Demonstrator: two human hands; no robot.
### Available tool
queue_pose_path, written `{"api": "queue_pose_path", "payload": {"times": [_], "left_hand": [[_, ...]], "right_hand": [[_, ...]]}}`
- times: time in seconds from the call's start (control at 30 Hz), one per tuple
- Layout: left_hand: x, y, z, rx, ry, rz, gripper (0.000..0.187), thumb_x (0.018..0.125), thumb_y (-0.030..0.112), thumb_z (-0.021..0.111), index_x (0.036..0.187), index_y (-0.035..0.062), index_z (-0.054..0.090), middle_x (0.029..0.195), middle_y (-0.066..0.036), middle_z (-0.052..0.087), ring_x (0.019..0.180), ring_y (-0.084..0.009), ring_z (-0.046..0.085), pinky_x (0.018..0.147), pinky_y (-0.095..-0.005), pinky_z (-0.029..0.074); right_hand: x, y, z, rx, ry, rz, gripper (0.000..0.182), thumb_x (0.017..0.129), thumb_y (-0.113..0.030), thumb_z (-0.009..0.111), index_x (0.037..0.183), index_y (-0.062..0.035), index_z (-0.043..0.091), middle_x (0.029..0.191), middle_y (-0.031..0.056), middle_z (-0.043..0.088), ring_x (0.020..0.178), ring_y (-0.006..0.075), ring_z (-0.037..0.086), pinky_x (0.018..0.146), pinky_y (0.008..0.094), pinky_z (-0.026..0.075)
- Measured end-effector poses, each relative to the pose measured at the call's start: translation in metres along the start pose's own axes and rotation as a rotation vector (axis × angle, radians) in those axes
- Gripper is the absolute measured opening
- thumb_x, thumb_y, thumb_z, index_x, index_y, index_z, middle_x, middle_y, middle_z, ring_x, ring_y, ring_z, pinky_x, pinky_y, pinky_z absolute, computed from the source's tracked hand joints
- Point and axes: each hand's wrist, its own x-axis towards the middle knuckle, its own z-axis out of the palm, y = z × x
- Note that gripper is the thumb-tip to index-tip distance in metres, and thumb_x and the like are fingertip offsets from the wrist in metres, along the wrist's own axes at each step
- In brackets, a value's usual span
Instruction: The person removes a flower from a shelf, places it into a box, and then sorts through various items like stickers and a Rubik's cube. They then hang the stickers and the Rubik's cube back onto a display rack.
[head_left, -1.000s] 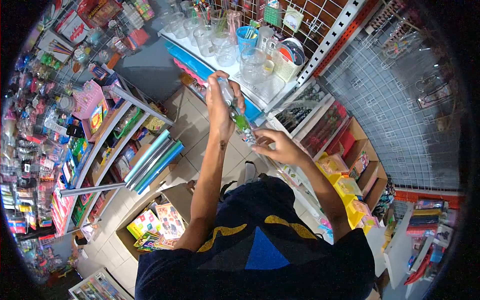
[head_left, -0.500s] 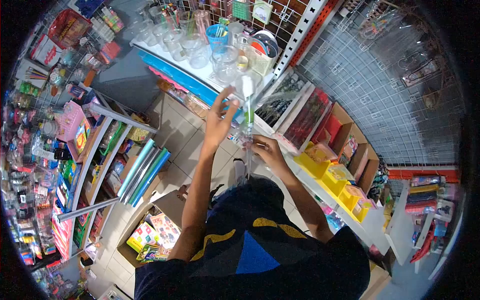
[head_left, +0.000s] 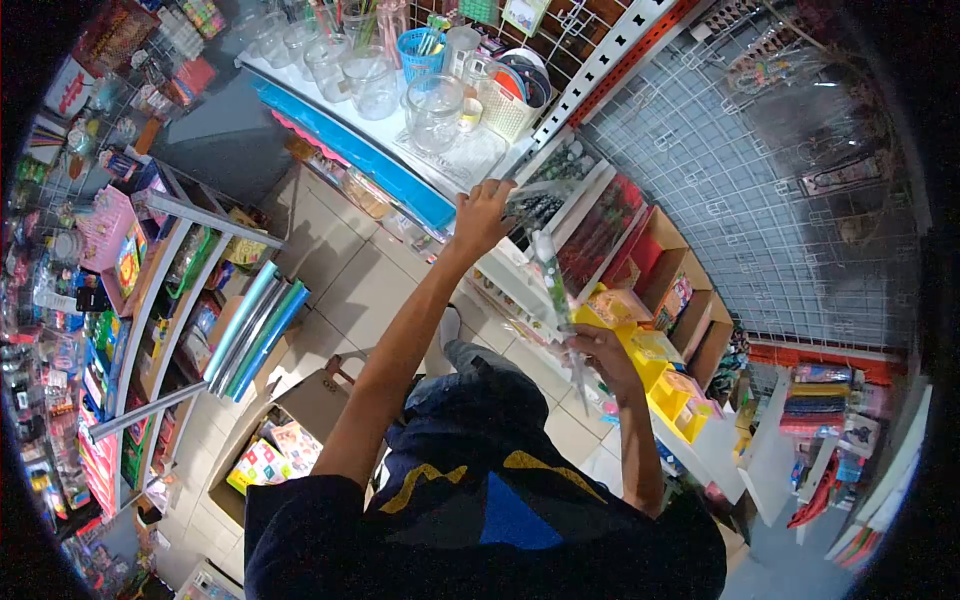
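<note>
A single white flower (head_left: 545, 250) with a green stem, apparently a rose, is wrapped in a clear plastic sleeve (head_left: 556, 290). It tilts, its bloom end pointing away from me. My right hand (head_left: 608, 358) is closed around the lower part of the sleeve and stem. Up by the wrapper's wide top, my left hand (head_left: 482, 218) has bent fingers closed at its clear edge; the fingertips are partly hidden.
Ahead stands a white shelf (head_left: 400, 140) with clear plastic cups (head_left: 435, 112), a blue basket (head_left: 420, 55) and a cream basket (head_left: 510, 110). To the right are yellow bins (head_left: 680, 405). Rolled sheets (head_left: 258, 330) and an open cardboard box (head_left: 310, 405) lie at left.
The wrapped flower has moved right and nearer, and now tilts. My right hand has gone right and lower with it. My left hand's spread fingers have closed at the wrapper's top.
</note>
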Motion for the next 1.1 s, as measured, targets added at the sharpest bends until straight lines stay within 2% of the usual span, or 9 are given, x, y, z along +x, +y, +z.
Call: {"api": "queue_pose_path", "payload": {"times": [0.03, 0.13, 0.27, 0.37, 0.6, 0.73, 0.87, 1.0, 1.1], "left_hand": [[0.007, 0.0, 0.004, 0.011, -0.011, -0.011, 0.045, 0.076, 0.019, 0.073, 0.117, 0.0174, 0.055, 0.119, -0.008, 0.056, 0.107, -0.0284, 0.055, 0.086, -0.0501, 0.038], [0.024, -0.005, 0.015, 0.003, -0.06, -0.06, 0.028, 0.08, 0.022, 0.069, 0.106, 0.0161, 0.063, 0.108, -0.006, 0.062, 0.103, -0.0278, 0.057, 0.085, -0.0501, 0.038], [0.037, -0.005, 0.016, 0.051, 0.011, -0.054, 0.013, 0.082, 0.023, 0.066, 0.091, 0.0145, 0.069, 0.093, -0.004, 0.067, 0.097, -0.028, 0.059, 0.082, -0.0491, 0.038], [0.038, -0.006, 0.014, 0.043, 0.059, -0.03, 0.012, 0.081, 0.021, 0.066, 0.09, 0.0141, 0.07, 0.094, -0.004, 0.067, 0.093, -0.0279, 0.06, 0.08, -0.0481, 0.039], [0.034, -0.011, 0.014, -0.026, 0.077, -0.074, 0.01, 0.078, 0.022, 0.067, 0.087, 0.0175, 0.071, 0.091, -0.005, 0.068, 0.092, -0.0277, 0.06, 0.079, -0.0479, 0.037], [0.034, -0.009, 0.014, -0.053, 0.089, -0.098, 0.01, 0.078, 0.022, 0.068, 0.087, 0.0171, 0.071, 0.09, -0.005, 0.068, 0.091, -0.0271, 0.06, 0.079, -0.0467, 0.038], [0.032, -0.011, 0.015, -0.067, 0.129, -0.083, 0.01, 0.078, 0.022, 0.068, 0.087, 0.0164, 0.071, 0.09, -0.005, 0.068, 0.09, -0.0266, 0.06, 0.078, -0.0458, 0.038], [0.034, -0.004, 0.012, -0.052, 0.101, -0.105, 0.011, 0.08, 0.016, 0.067, 0.091, 0.0153, 0.07, 0.091, -0.005, 0.068, 0.093, -0.0272, 0.06, 0.079, -0.0443, 0.041], [0.033, -0.006, 0.017, -0.127, 0.162, -0.089, 0.012, 0.079, 0.021, 0.067, 0.089, 0.0157, 0.069, 0.089, -0.004, 0.067, 0.089, -0.0266, 0.059, 0.078, -0.0448, 0.038]], "right_hand": [[-0.019, -0.033, 0.02, -0.043, 0.068, 0.009, 0.038, 0.083, -0.026, 0.065, 0.113, -0.0015, 0.063, 0.092, 0.0035, 0.068, 0.09, 0.0125, 0.063, 0.077, 0.0237, 0.049], [0.023, -0.01, 0.025, 0.171, -0.011, -0.153, 0.034, 0.086, -0.024, 0.063, 0.111, -0.0027, 0.064, 0.09, 0.0028, 0.067, 0.089, 0.012, 0.063, 0.077, 0.0235, 0.047], [0.1, -0.008, 0.031, 0.451, -0.091, -0.128, 0.023, 0.09, -0.021, 0.06, 0.103, -0.0031, 0.065, 0.091, 0.0044, 0.067, 0.088, 0.0109, 0.062, 0.081, 0.0263, 0.048], [0.129, -0.028, 0.04, 0.371, -0.027, -0.226, 0.023, 0.09, -0.019, 0.061, 0.103, -0.0003, 0.064, 0.09, 0.0065, 0.068, 0.083, 0.0117, 0.065, 0.075, 0.0242, 0.051], [0.145, -0.036, 0.069, 0.082, 0.143, -0.169, 0.031, 0.088, -0.025, 0.063, 0.104, 0.0011, 0.063, 0.093, 0.0081, 0.069, 0.085, 0.0126, 0.064, 0.079, 0.0234, 0.047], [0.124, -0.036, 0.071, 0.13, 0.3, -0.17, 0.044, 0.086, -0.032, 0.065, 0.114, 0.0018, 0.059, 0.091, 0.0065, 0.068, 0.086, 0.0132, 0.063, 0.08, 0.0248, 0.045], [0.136, -0.03, 0.064, 0.177, 0.361, -0.162, 0.054, 0.084, -0.033, 0.069, 0.122, 0.0021, 0.052, 0.089, 0.0074, 0.068, 0.08, 0.0152, 0.063, 0.071, 0.0267, 0.048], [0.178, -0.014, 0.057, -0.028, 0.545, -0.402, 0.059, 0.082, -0.03, 0.071, 0.127, -0.0005, 0.047, 0.082, 0.0097, 0.068, 0.071, 0.0147, 0.062, 0.059, 0.0294, 0.048], [0.198, -0.023, 0.048, -0.226, 0.568, -0.443, 0.06, 0.081, -0.028, 0.071, 0.129, -0.0019, 0.046, 0.077, 0.0131, 0.067, 0.069, 0.0184, 0.064, 0.06, 0.0327, 0.049]]}}
